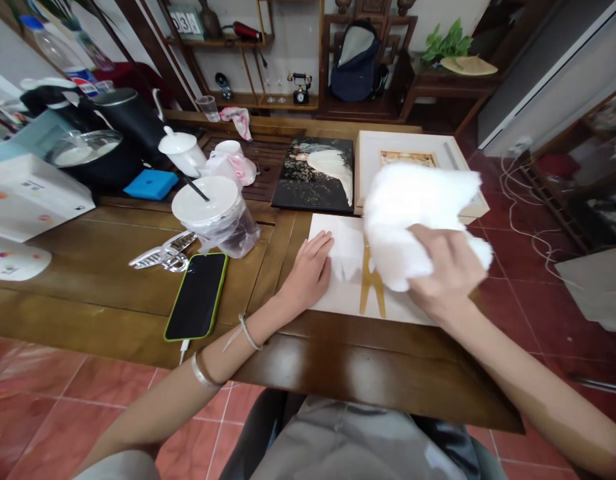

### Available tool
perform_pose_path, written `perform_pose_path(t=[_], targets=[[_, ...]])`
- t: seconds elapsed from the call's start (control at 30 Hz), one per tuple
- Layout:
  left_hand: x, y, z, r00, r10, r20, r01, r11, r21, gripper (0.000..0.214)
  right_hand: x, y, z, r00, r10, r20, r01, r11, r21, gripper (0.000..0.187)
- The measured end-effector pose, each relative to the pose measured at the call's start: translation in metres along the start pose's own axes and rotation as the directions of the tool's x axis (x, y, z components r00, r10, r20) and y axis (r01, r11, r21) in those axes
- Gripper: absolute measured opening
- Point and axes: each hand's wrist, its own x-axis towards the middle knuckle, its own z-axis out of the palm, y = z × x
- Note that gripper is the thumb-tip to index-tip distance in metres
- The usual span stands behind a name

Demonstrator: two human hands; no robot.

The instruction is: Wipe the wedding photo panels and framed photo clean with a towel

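**Grey-clothed lap (338, 440) at a brown wooden table (113, 307)**

The right hand (445, 270) grips a soft, crumpled white wad (413, 200) over a flat white rectangular sheet (341, 297) bearing a golden forked shape (366, 280); the left hand (311, 270), fingers extended, grasping nothing, rests on the sheet's left side.

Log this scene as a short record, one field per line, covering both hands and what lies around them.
Left hand: laid flat on a white sheet
Right hand: fingers gripping a soft white wad
On sheet: gold shape, partly hidden by the wad
Wad touching sheet: cannot tell
Beyond sheet: dark picture beside a pale frame
Left of sheet: phone, screen dark, cable attached; lidded cup with black straw
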Motion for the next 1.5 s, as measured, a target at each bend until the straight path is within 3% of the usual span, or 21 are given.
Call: perform_pose_path(t=[0.07, 0.13, 0.2, 0.33, 0.5, 0.57, 0.63, 0.77, 0.87, 0.93, 1.03, 1.1, 1.3, 1.4, 1.5], targets=[[0.000, 0.000, 0.000, 1.000, 0.001, -0.001, -0.001, 1.000, -0.010, 0.042, 0.010, -0.007, 0.010, 0.994, -0.109, 0.005, 0.109, 0.983, -0.151, 0.021], [0.000, 0.000, 0.000, 1.000, -0.002, 0.001, 0.002, 1.000, -0.021, 0.043, 0.015, -0.014, 0.014, 0.959, -0.241, 0.146, 0.270, 0.936, -0.227, 0.021], [0.000, 0.000, 0.000, 1.000, -0.010, 0.011, 0.010, 1.000, -0.022, 0.043, 0.014, -0.020, 0.012, 0.904, -0.290, 0.312, 0.360, 0.912, -0.194, 0.022], [0.000, -0.001, -0.001, 1.000, -0.010, 0.025, 0.010, 1.000, -0.002, 0.047, 0.001, -0.034, -0.006, 0.846, -0.255, 0.468, 0.301, 0.953, -0.026, 0.040], [-0.001, -0.002, -0.001, 1.000, 0.022, 0.015, -0.022, 1.000, -0.012, 0.046, -0.026, -0.050, -0.028, 0.813, -0.269, 0.516, 0.172, 0.958, 0.228, 0.046], [-0.001, -0.002, 0.000, 1.000, 0.020, 0.004, -0.020, 1.000, -0.010, 0.043, -0.036, -0.049, -0.031, 0.834, -0.262, 0.485, 0.130, 0.948, 0.290, 0.046], [-0.001, -0.003, 0.001, 1.000, 0.015, 0.000, -0.015, 1.000, 0.000, 0.041, -0.042, -0.044, -0.031, 0.886, -0.223, 0.406, 0.090, 0.943, 0.320, 0.038], [0.000, -0.002, 0.003, 1.000, 0.008, -0.002, -0.008, 1.000, 0.004, 0.042, -0.040, -0.027, -0.021, 0.999, -0.014, 0.048, 0.001, 0.968, 0.253, 0.018], [0.000, -0.002, 0.003, 1.000, -0.004, -0.006, 0.004, 1.000, -0.002, 0.042, -0.025, -0.017, -0.011, 0.971, 0.099, -0.220, -0.076, 0.991, 0.111, 0.020], [0.000, -0.002, 0.003, 1.000, -0.002, -0.007, 0.002, 1.000, -0.013, 0.042, -0.011, -0.014, -0.003, 0.965, 0.063, -0.255, -0.052, 0.997, 0.048, 0.027], [0.000, -0.003, 0.003, 1.000, 0.006, -0.020, -0.007, 0.999, -0.050, 0.045, 0.013, -0.017, 0.012, 0.997, -0.052, -0.065, 0.051, 0.999, -0.009, 0.036], [0.000, -0.003, 0.003, 0.999, 0.008, -0.032, -0.010, 0.996, -0.083, 0.047, 0.030, -0.021, 0.024, 0.990, -0.091, 0.111, 0.096, 0.994, -0.043, 0.045], [0.002, -0.003, 0.001, 0.999, 0.030, -0.033, -0.033, 0.994, -0.101, 0.044, 0.080, -0.031, 0.043, 0.872, -0.105, 0.478, 0.153, 0.986, -0.063, 0.055], [0.002, -0.003, 0.001, 0.999, 0.030, -0.033, -0.032, 0.997, -0.076, 0.042, 0.091, -0.031, 0.037, 0.827, -0.093, 0.554, 0.163, 0.984, -0.078, 0.048], [0.001, -0.004, 0.001, 0.999, 0.026, -0.031, -0.028, 0.998, -0.063, 0.044, 0.086, -0.028, 0.023, 0.833, -0.076, 0.548, 0.158, 0.982, -0.105, 0.041]])
